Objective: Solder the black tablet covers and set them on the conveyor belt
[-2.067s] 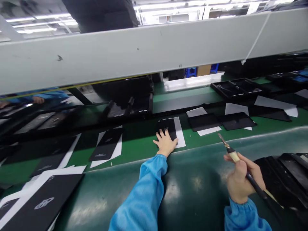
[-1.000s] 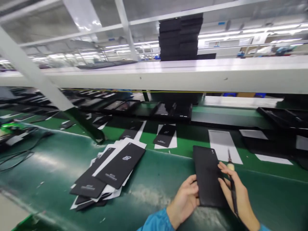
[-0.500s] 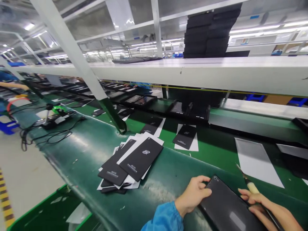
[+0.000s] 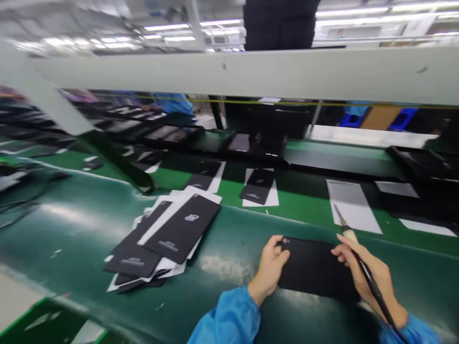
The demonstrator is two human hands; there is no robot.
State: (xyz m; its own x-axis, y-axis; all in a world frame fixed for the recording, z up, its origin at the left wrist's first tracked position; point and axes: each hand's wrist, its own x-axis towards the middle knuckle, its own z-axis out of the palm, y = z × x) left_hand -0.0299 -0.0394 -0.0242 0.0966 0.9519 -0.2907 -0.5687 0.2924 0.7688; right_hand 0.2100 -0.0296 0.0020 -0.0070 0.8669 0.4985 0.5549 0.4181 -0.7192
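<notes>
My left hand [image 4: 270,265] pinches the left end of a flat black tablet-like panel [image 4: 315,267], thumb on top. The panel has a small camera-like mark at its upper left corner and lies just over the green bench mat. In my right hand [image 4: 373,272] is a soldering iron [image 4: 367,272] with a dark handle, a cream collar and a thin tip pointing up and away. The fingers of that hand are close to the panel's right end; whether they touch it I cannot tell. Left of my hands lies a fanned pile of black printed panels [image 4: 184,227] with white sheets between them.
Behind the bench edge runs a green belt [image 4: 297,210] carrying black panels [image 4: 258,185] and white sheets [image 4: 353,205]. A white shelf [image 4: 229,71] crosses above, with a slanted post [image 4: 111,157] at left. A green bin [image 4: 32,317] stands at lower left.
My view has turned to the right and down. The panel has been turned to lie nearly level across my view, and both hands have moved with it. The soldering iron stays in my right hand.
</notes>
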